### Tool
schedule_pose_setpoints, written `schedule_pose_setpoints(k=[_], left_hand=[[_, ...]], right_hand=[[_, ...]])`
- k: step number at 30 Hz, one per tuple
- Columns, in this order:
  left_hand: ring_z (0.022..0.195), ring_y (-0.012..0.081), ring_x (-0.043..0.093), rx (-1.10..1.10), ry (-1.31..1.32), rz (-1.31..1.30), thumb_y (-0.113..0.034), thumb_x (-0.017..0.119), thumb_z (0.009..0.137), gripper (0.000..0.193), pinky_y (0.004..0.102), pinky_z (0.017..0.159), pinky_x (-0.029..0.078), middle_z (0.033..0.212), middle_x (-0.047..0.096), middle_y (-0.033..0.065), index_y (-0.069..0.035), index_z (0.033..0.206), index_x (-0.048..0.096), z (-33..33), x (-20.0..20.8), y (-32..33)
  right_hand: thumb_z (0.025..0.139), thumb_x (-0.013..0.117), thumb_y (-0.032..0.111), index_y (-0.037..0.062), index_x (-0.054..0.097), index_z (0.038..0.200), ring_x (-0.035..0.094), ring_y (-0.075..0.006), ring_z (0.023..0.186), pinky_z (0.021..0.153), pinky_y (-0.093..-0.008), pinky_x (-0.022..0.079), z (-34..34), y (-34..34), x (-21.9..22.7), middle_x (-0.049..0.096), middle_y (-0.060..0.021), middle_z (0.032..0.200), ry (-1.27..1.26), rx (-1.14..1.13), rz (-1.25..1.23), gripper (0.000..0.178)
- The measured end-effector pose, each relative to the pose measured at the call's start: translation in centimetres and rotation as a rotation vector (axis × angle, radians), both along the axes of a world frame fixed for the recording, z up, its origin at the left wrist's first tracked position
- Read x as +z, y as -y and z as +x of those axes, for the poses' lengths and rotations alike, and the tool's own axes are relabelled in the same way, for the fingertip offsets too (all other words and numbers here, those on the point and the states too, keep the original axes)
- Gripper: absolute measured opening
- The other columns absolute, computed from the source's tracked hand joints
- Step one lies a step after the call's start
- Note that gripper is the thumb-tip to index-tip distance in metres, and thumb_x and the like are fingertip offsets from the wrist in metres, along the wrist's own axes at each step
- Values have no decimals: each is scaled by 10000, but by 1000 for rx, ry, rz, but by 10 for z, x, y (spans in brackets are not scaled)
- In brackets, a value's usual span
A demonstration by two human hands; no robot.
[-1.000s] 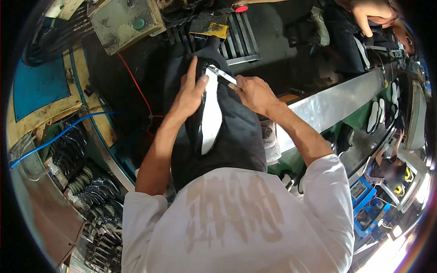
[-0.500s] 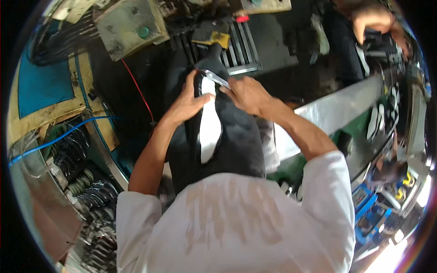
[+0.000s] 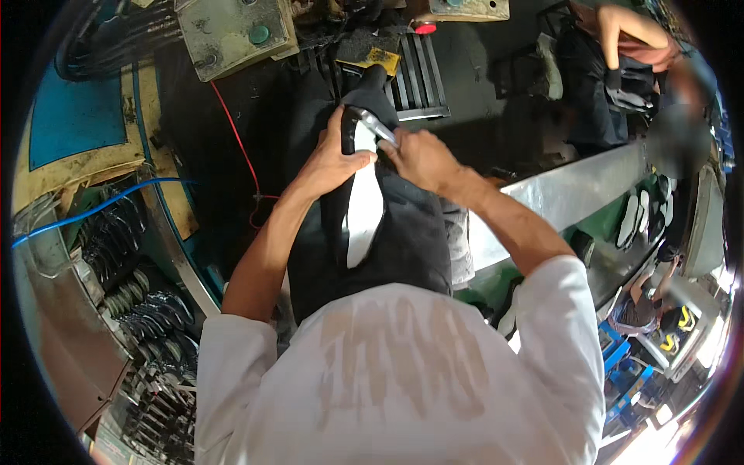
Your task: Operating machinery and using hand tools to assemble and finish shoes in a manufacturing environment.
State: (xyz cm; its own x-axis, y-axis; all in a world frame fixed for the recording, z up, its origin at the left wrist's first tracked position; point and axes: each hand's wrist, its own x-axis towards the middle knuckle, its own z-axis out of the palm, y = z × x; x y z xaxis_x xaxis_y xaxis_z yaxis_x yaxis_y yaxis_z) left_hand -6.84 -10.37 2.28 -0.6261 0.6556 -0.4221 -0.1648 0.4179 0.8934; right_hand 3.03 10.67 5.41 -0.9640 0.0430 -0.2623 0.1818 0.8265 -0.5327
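Observation:
A black shoe upper with a white sole-shaped bottom (image 3: 364,208) lies bottom up across my lap, its far end pointing away from me. My left hand (image 3: 328,164) is wrapped round its left side, with the thumb pressed on the white surface. In my right hand (image 3: 426,161) is a pair of metal pincers (image 3: 378,127), gripped by the handles. The head of the pincers sits at the far end of the shoe, against the black edge. Whether the jaws are closed on the material cannot be made out.
A grubby machine box with a green button (image 3: 259,34) stands beyond my left knee. Rows of dark shoe parts (image 3: 155,306) fill a rack at left. A metal bench (image 3: 573,182) runs along my right, with shoes (image 3: 634,217) beside it. Another person (image 3: 612,70) sits at far right.
The pincers' head has tilted slightly on the shoe's far end. Both hands and the shoe have shifted a little in the view. The person at far right has leaned and moved an arm.

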Motion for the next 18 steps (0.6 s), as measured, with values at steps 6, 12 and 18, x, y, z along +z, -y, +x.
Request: schedule_pose_setpoints(k=[6, 12, 18], left_hand=[[1499, 533, 421, 99, -453, -29, -337, 833, 934, 1019, 522, 1247, 379, 1629, 387, 373, 111, 1657, 273, 19, 8, 17], [1155, 547, 637, -161, -336, -719, -420, 711, 1044, 899, 583, 1055, 513, 1417, 561, 366, 51, 1681, 287, 85, 88, 38], [1517, 482, 485, 201, 148, -65, -336, 748, 1045, 1025, 465, 1244, 390, 1689, 388, 360, -15, 1753, 81, 103, 77, 50]], right_hand=[[979, 691, 138, -22, 641, 1144, 711, -470, 741, 671, -476, 563, -32, 10, 110, 720, -264, 871, -436, -330, -367, 235], [849, 759, 104, 37, 625, 1080, 740, -450, 931, 799, -549, 594, -18, -13, 15, 736, -218, 976, -44, 70, 383, 275], [869, 777, 118, 28, 622, 1132, 750, -450, 858, 741, -543, 598, -44, 6, 27, 731, -231, 932, -478, 34, 168, 318]])
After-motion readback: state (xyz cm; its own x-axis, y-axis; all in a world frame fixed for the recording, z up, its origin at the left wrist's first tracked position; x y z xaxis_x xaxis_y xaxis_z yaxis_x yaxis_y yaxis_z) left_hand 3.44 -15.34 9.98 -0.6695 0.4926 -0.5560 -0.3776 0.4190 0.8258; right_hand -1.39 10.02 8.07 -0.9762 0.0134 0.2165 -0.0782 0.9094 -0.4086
